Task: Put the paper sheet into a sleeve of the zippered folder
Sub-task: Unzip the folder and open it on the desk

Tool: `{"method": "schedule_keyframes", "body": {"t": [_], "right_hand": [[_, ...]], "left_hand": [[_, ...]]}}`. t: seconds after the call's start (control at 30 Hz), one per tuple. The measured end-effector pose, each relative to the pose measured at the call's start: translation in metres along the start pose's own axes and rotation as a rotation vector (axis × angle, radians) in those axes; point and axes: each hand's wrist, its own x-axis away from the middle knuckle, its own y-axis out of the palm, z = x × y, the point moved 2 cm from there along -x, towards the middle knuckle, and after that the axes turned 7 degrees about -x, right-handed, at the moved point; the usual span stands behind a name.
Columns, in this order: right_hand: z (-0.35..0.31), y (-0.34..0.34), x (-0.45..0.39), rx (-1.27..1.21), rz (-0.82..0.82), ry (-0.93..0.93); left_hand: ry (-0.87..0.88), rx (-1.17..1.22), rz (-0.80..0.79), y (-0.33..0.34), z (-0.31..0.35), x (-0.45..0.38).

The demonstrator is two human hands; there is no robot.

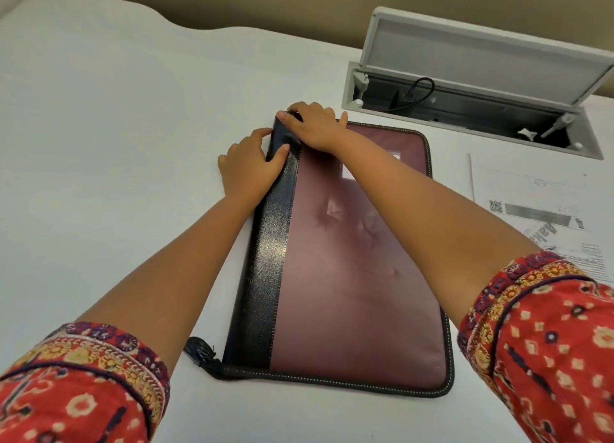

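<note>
clearly, in the head view, the zippered folder lies closed and flat in the middle of the frame on the white surface, its black spine strip to the left and its maroon cover facing up. both hands meet at its upper left corner, which is probably where the zipper's run starts or ends. the left hand rests against the outer edge of the spine, thumb laid over the black strip, apparently to pin the folder so it does not slide. the right hand reaches across the cover, fingers curled over that same corner; whether its grip is clamped on a zipper pull or only pressing there i cannot tell, since the fingers hide it. a dark tassel pokes out at the lower left corner of the folder.

the paper sheet lies printed side up at the right edge of the frame, well apart from both hands and just beside the folder. it looks parked there until the folder is open, so no sleeve is reachable yet. an open cable box sits in the upper right.
</note>
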Motion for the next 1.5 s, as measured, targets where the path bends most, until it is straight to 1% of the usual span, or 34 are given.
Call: {"method": "schedule_keyframes", "body": {"t": [0.07,0.17,0.27,0.33,0.4,0.47,0.5,0.57,0.67,0.87,0.93,1.03,1.07,1.2,1.3,1.37,1.5], "right_hand": [[-0.006,0.001,-0.004,-0.037,0.012,0.026],[-0.014,0.003,-0.008,-0.071,-0.013,0.028],[-0.020,0.004,-0.013,-0.088,-0.004,0.031],[-0.019,0.003,-0.020,-0.125,-0.005,0.069],[-0.014,0.002,-0.027,-0.290,0.004,0.128],[-0.010,0.000,-0.033,-0.465,0.086,0.191],[-0.010,-0.001,-0.034,-0.476,0.125,0.214],[-0.013,-0.001,-0.032,-0.393,0.138,0.222],[-0.016,-0.003,-0.026,-0.226,0.102,0.242],[-0.019,-0.015,-0.024,-0.245,-0.047,0.189],[-0.016,-0.012,-0.028,-0.226,-0.024,0.200],[-0.015,-0.009,-0.028,-0.029,0.048,0.179],[-0.016,-0.009,-0.029,-0.006,0.070,0.169],[-0.016,-0.008,-0.038,-0.059,0.014,0.147],[-0.015,-0.013,-0.039,-0.072,0.009,0.136],[-0.016,-0.017,-0.039,-0.075,-0.042,0.092],[-0.010,-0.019,-0.036,0.012,-0.124,-0.004]], "left_hand": [[0.014,-0.010,0.003,0.000,-0.001,0.000],[0.018,-0.028,-0.005,0.001,-0.001,0.000],[-0.002,0.004,0.006,0.002,-0.001,0.001],[-0.008,0.016,0.008,0.001,-0.001,0.000],[-0.003,0.016,0.001,0.000,-0.001,0.001],[0.006,0.013,-0.007,-0.001,0.001,0.002],[0.004,0.012,-0.013,-0.002,0.002,0.002],[-0.002,0.012,-0.018,-0.002,0.002,0.003],[0.009,0.001,-0.026,-0.003,0.002,0.002],[0.015,-0.067,-0.063,0.000,0.000,0.002],[0.014,-0.069,-0.062,0.000,0.000,0.002],[0.021,-0.070,-0.053,0.001,0.000,0.002],[0.022,-0.073,-0.048,0.001,0.000,0.002],[0.019,-0.076,-0.038,0.002,0.000,0.001],[0.017,-0.084,-0.038,0.002,0.000,0.001],[0.010,-0.083,-0.037,0.002,-0.001,0.001],[0.004,-0.070,-0.033,0.002,-0.001,0.001]]}}
